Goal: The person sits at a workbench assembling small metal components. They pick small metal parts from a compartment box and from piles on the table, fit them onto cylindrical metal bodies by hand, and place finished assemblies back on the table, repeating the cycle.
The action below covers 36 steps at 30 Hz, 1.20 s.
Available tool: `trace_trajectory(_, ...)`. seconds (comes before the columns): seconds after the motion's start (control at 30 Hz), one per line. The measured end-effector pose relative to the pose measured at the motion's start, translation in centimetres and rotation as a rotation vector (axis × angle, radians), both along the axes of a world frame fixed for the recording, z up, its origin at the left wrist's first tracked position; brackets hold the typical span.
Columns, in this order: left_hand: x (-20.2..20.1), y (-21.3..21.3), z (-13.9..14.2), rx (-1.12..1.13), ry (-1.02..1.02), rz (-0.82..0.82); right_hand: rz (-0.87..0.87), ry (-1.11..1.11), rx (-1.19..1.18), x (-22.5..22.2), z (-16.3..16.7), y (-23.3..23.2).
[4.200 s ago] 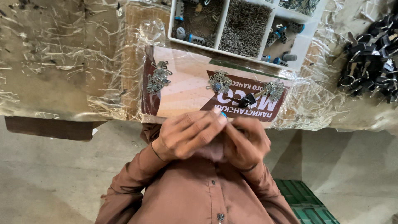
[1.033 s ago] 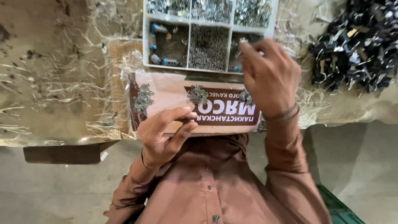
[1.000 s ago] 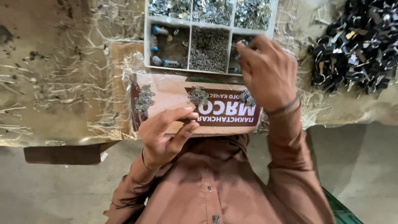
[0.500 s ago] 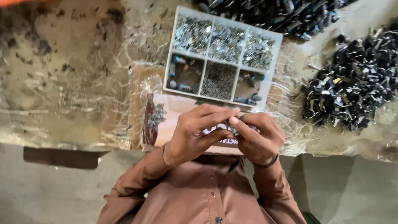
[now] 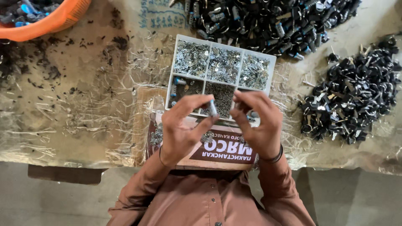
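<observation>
Head view, looking down on our two hands raised above the near edge of a table (image 5: 83, 125) covered in crinkled clear plastic.

Our left hand (image 5: 182, 127) pinches a small part (image 5: 212, 108), slim with a bluish tip, between thumb and forefinger; the part stands nearly upright, over the lower middle cell of the tray. The other fingers curl loosely below it.

Our right hand (image 5: 257, 123) hangs just beside the left, apart from the part. Its fingers are bent inward with thumb and forefinger drawn close; we cannot tell whether anything sits between them. A dark band (image 5: 274, 159) circles this wrist.

Behind the hands lies a white tray (image 5: 268, 62) of six cells. The three far cells hold bright metal bits, the near middle cell fine dark pieces, the near left cell a few blue-tipped parts; the near right cell is mostly hidden by our right hand.

Under the hands a printed brown card (image 5: 222, 152) lies flat at the table edge, with small metal clusters on it.

To the right a heap of black parts (image 5: 351, 96) rests on the table, well apart from the tray. A second heap of black and blue parts (image 5: 268, 21) runs along the far side. An orange basin (image 5: 54, 21) sits at the far left corner.

Our brown sleeves and shirt front fill the bottom of the view.
</observation>
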<state>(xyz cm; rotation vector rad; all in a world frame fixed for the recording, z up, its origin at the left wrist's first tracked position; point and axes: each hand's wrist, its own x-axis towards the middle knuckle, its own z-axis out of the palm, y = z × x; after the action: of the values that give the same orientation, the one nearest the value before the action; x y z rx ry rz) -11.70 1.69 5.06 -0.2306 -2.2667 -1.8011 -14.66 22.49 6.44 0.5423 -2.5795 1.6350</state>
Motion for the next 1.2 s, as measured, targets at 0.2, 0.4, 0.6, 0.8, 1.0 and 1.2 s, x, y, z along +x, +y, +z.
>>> trace_trajectory(0.2, -0.5, 0.7, 0.0, -0.192, 0.112, 0.013, 0.086, -0.534, -0.429, 0.3, -2.0, -0.8)
trace_trajectory(0.4, -0.5, 0.0, 0.1, -0.236, 0.141, -0.097, 0.078, -0.508, -0.460, 1.1, -2.5, 0.0)
trace_trajectory(0.6, -1.4, 0.2, -0.4, -0.237, 0.113, 0.005, -0.031, -0.028, 0.115, -1.8, -1.5, -0.1)
trace_trajectory(0.8, -1.6, 0.3, -0.4, -0.381, 0.059, 0.020, 0.012, 0.341, 0.670, -2.2, -2.6, -3.2)
trace_trajectory(1.0, -1.8, 0.2, -0.2, -0.365, 0.058, 0.051, -0.102, 0.217, 0.248, -1.6, -3.0, -1.0)
trace_trajectory(1.2, -1.4, 0.2, -0.2, -0.271, 0.130, -0.023, 0.043, -0.477, -0.512, -0.9, -2.4, -0.3)
